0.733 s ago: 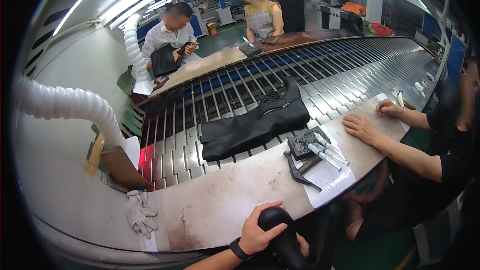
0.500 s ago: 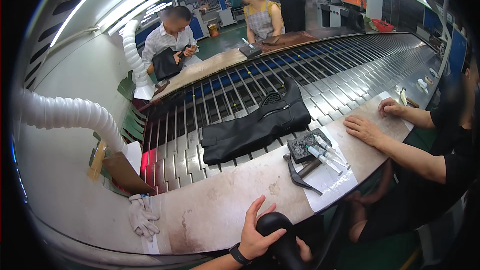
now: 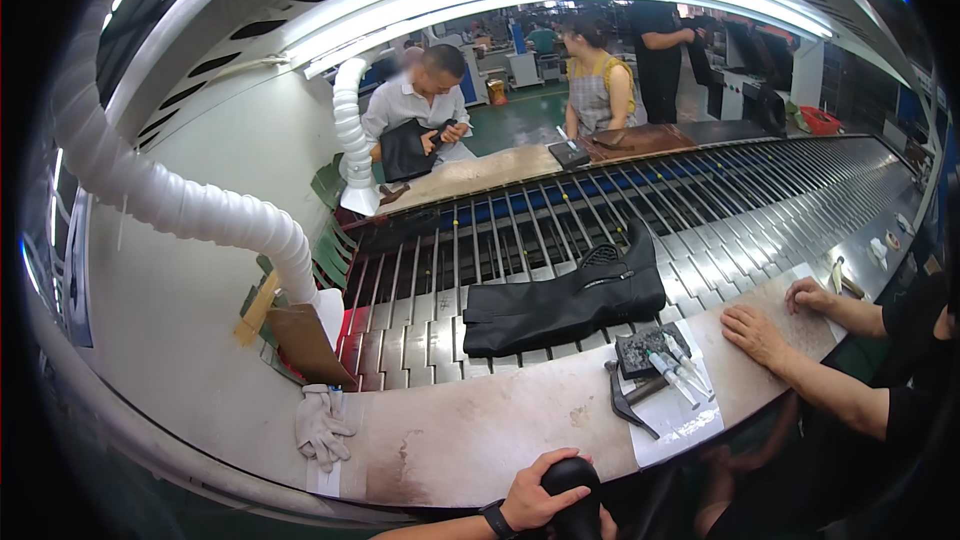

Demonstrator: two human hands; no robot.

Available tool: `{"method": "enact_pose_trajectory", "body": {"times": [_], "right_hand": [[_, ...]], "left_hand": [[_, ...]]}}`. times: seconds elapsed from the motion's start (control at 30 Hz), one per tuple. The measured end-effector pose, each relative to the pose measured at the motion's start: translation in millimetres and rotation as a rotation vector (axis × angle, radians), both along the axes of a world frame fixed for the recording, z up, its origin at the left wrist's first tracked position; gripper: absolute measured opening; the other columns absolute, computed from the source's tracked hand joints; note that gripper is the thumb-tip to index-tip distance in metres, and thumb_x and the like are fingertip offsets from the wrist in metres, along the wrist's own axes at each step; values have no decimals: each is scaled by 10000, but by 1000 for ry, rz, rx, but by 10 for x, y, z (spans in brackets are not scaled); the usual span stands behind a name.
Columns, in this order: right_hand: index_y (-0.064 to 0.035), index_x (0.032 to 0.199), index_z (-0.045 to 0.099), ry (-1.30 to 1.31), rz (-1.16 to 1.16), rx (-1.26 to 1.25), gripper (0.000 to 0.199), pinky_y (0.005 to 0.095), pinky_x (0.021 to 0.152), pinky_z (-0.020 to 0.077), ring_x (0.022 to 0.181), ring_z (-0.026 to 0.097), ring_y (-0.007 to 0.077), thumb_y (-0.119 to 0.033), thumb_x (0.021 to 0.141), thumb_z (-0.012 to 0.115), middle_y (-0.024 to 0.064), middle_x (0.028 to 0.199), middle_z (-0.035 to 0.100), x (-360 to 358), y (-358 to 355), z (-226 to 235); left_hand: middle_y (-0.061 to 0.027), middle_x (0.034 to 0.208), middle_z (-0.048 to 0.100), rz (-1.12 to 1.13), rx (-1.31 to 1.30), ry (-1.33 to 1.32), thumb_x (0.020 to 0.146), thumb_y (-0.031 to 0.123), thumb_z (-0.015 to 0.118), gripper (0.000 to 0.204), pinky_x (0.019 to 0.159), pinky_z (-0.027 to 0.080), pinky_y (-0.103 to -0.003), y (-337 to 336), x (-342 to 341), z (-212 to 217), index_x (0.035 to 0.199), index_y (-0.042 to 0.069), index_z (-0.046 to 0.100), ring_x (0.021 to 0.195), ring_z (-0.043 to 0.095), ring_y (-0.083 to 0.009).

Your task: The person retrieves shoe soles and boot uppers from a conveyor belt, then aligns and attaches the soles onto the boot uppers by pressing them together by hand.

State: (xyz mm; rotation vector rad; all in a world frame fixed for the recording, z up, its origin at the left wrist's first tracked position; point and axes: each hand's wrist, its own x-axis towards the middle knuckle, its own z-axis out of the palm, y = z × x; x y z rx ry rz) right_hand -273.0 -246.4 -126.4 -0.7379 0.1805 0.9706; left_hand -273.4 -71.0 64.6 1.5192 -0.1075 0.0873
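At the lower edge, my left hand (image 3: 538,492), with a dark band on its wrist, is closed round the smooth, rounded end of a black boot (image 3: 575,510). My right hand (image 3: 607,524) shows only as a sliver of fingers against the boot's other side. Most of this boot is cut off by the picture's edge. Beyond the bench board (image 3: 480,420), another black boot (image 3: 560,310) lies on its side across metal slats, its zip upward.
A hammer (image 3: 625,402), a dark block (image 3: 640,350) and several syringes (image 3: 680,375) lie on white paper to the right. A co-worker's hands (image 3: 755,335) rest beside them. Pale gloves (image 3: 322,427) lie left, below a white hose (image 3: 230,215). Across the slatted conveyor (image 3: 420,345) another person handles black footwear (image 3: 405,152).
The whole view has shifted, so the bench sits further right and lower. My left fingers, more spread before, now wrap closer over the boot's rounded end. The boot on the slats stays put.
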Motion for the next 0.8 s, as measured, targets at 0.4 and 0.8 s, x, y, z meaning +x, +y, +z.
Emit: {"method": "enact_pose_trajectory", "body": {"times": [0.4, 0.8], "right_hand": [[22, 1636, 259, -91, 54, -77, 631, 493, 1242, 222, 1502, 245, 379, -243, 1064, 294, 222, 1644, 297, 268, -407, 266], [13, 1679, 171, -907, 143, -499, 644, 489, 1403, 74, 1680, 70, 344, -105, 1054, 273, 177, 1787, 157, 3998, -2960, 1615]], "left_hand": [[-174, 1422, 698, -63, 37, 82, 989, 131, 807, 617, 1141, 522, -385, 62, 293, 542, 1508, 12, 497, 1317, 674, -263], [-265, 1492, 560, 653, 978, -196, 918, 244, 762, 644, 1168, 464, -486, 2894, 3755, -60, 1445, -41, 525, 1393, 548, -438]]}}
